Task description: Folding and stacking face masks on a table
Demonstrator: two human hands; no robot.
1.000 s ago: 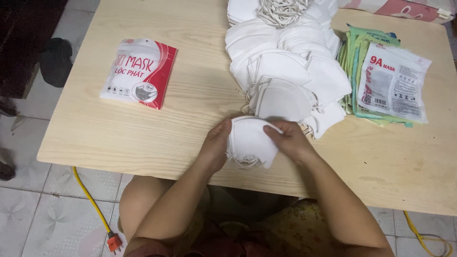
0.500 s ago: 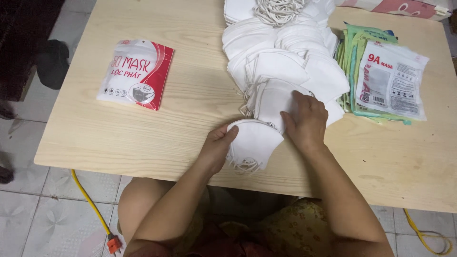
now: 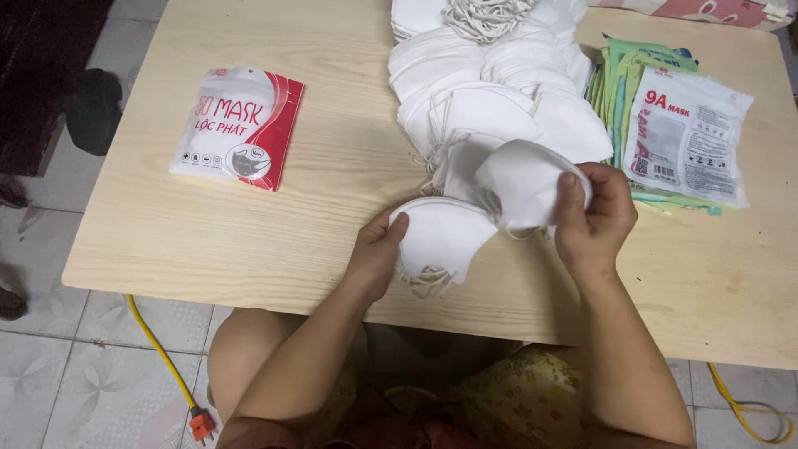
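Note:
A folded white face mask lies near the front edge of the light wooden table, and my left hand presses on its left side. Its ear loops bunch at its lower end. My right hand holds a second white mask, lifted just above the table and overlapping the first mask's right edge. Right behind both lies a long heap of white masks running toward the far edge.
A red-and-white mask packet lies at the left of the table. A stack of green-edged clear pouches sits at the right. A yellow cable with an orange plug trails over the tiled floor below. My knees are under the table's front edge.
My right hand left the folded mask, reached to the heap and picked up another mask, now brought back toward me. My left hand stayed on the first mask.

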